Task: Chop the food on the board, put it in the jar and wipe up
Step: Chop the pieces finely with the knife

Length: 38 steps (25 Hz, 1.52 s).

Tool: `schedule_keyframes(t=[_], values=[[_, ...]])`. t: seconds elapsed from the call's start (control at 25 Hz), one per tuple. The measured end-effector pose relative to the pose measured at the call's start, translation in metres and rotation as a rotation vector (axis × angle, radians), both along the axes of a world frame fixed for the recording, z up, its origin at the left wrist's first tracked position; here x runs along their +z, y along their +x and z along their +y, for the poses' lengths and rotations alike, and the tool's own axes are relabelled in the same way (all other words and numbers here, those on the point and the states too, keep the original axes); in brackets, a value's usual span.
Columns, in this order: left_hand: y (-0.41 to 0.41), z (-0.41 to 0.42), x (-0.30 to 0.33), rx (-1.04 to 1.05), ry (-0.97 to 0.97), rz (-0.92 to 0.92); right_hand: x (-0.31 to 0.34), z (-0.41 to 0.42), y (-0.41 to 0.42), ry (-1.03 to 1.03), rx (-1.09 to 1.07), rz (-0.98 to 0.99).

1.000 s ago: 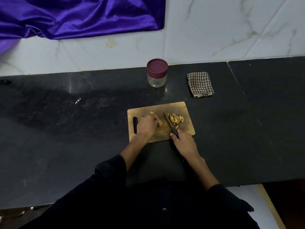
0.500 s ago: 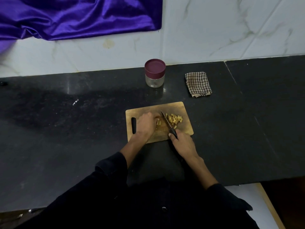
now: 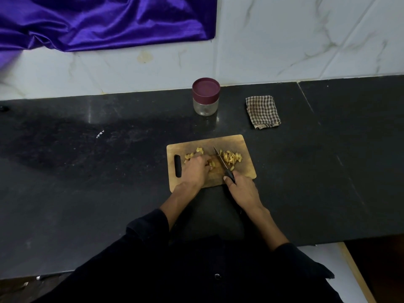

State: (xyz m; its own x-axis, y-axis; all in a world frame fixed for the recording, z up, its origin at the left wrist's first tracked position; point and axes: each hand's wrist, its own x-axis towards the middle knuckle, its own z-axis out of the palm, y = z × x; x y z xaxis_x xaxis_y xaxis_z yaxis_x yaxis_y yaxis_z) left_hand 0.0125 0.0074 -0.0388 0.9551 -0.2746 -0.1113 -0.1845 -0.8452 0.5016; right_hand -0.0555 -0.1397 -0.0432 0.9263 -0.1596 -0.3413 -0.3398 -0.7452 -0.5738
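Under left hand (image 3: 195,169), hidden food (image 3: 212,164)

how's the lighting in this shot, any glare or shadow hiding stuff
Head view: dim overall; a broad dark shadow lies across the left of the black countertop; a faint reflection streak shows below the glass jar; the chopped food on the cutting board stays readable; wide-angle bending curves the counter's edges.

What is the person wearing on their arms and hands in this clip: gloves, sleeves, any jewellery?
No gloves: the left hand and right hand are bare, with no rings or watch visible. Both forearms are uncovered. A dark, near-black garment has its left sleeve and right sleeve pushed up the forearms. A small button shows on the front.
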Motion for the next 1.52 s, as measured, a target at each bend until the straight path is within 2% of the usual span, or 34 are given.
schedule_keyframes(t=[0.32, 0.48, 1.16, 1.36, 1.52], values=[[-0.007, -0.001, -0.003, 0.064, -0.072, -0.018, 0.002, 0.005, -0.009, 0.105, -0.005, 0.027], [-0.009, -0.001, 0.002, 0.056, -0.035, -0.033, 0.004, 0.01, -0.006, 0.127, -0.011, 0.027], [-0.012, 0.003, 0.001, 0.048, -0.066, -0.017, 0.007, 0.017, 0.001, 0.062, 0.012, 0.1], [-0.017, 0.006, -0.004, -0.025, 0.066, -0.049, 0.009, 0.019, 0.002, 0.058, 0.001, 0.113], [-0.019, 0.006, -0.006, -0.042, 0.1, -0.068, 0.012, 0.02, 0.0, 0.062, -0.013, 0.087]])
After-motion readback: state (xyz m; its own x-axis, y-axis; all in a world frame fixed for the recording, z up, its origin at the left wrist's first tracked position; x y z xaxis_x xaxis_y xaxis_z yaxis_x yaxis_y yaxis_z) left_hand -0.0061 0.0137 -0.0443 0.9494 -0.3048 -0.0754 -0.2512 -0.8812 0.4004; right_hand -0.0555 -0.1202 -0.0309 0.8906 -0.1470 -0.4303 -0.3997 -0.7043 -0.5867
